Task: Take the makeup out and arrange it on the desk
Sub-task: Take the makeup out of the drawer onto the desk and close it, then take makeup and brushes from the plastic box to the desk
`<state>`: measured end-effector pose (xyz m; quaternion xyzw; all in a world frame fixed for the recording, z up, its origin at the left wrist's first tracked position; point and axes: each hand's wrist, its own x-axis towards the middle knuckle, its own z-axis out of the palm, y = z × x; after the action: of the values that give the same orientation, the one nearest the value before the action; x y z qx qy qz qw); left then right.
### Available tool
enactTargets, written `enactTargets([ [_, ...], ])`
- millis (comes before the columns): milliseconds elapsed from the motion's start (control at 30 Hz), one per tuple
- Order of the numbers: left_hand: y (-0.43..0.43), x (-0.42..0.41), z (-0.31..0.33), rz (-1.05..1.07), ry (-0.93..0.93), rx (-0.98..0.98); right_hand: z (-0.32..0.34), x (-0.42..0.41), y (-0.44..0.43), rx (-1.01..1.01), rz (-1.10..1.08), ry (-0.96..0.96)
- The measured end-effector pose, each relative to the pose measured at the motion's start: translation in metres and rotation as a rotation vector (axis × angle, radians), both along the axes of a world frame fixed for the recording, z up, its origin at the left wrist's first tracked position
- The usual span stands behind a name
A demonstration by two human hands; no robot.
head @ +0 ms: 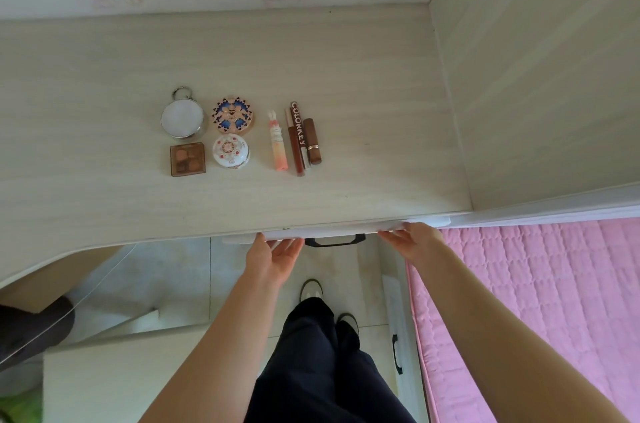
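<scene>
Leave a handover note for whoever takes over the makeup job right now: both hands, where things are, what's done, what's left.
Left hand and right hand: open, straight fingers pressing the white drawer front, either side of its black handle.
On the pale wood desk: round white mirror compact, blue-patterned round compact, square brown eyeshadow palette and white floral round box in a block; row of lip tubes beside them.
Done: makeup arranged.
Left: probably just pushing the drawer shut; its inside is hidden.
</scene>
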<state>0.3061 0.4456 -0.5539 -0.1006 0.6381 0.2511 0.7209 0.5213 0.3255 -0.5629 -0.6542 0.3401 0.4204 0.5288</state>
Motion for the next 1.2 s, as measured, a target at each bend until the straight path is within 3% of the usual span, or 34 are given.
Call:
enactTargets([
  [433,0.009,0.008,-0.003,0.104,-0.075,-0.03,0.003,0.005,0.015,0.07,-0.168,0.011],
  [800,-0.009,-0.002,0.004,-0.062,-0.072,0.058,0.013,-0.009,-0.012,0.069,0.066,-0.023],
  [933,-0.028,0.002,0.017,-0.29,-0.011,0.114,0.022,-0.02,-0.041,0.003,0.313,-0.177],
  [1067,-0.047,0.019,0.026,-0.685,0.112,0.241,0.036,-0.035,-0.072,-0.133,0.611,-0.37],
  [1200,-0.07,0.041,0.037,-1.16,0.231,0.536,0.047,-0.055,-0.105,-0.214,0.747,-0.485],
])
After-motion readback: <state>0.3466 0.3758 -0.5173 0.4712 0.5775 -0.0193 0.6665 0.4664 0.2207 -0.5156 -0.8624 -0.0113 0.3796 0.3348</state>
